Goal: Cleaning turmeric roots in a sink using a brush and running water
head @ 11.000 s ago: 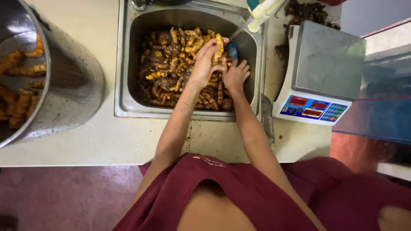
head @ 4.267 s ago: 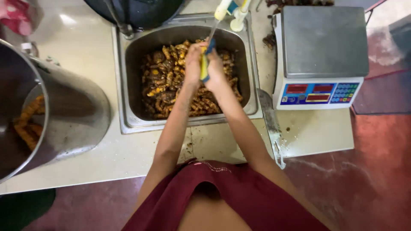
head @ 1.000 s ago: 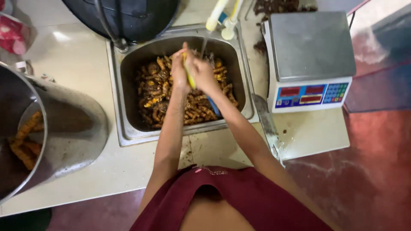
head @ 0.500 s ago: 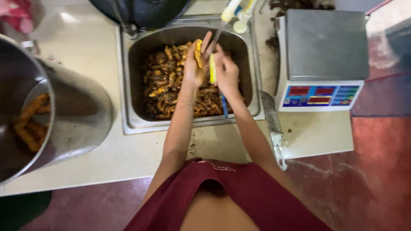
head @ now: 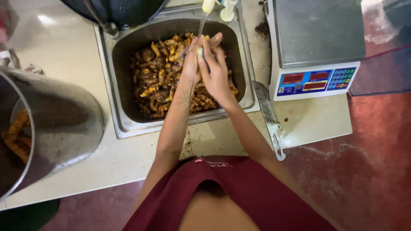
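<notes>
I have both hands over the sink (head: 122, 124), pressed together under the thin stream of water from the tap (head: 208, 6). My left hand (head: 191, 64) is curled around a yellow-orange root (head: 199, 52), and my right hand (head: 217, 70) lies against it, fingers closed over the same piece; something dark and blue shows between the palms, but I cannot tell what it is. The pile of roots (head: 165, 81) fills the basin just below. I judge this to be the scrubbing step, one piece at a time. The next move calls for turning the piece under the water while keeping a firm hold, since it looks wet. A steel pot (head: 64, 119) stands on the counter to my left, a scale (head: 317, 47) to my right.
</notes>
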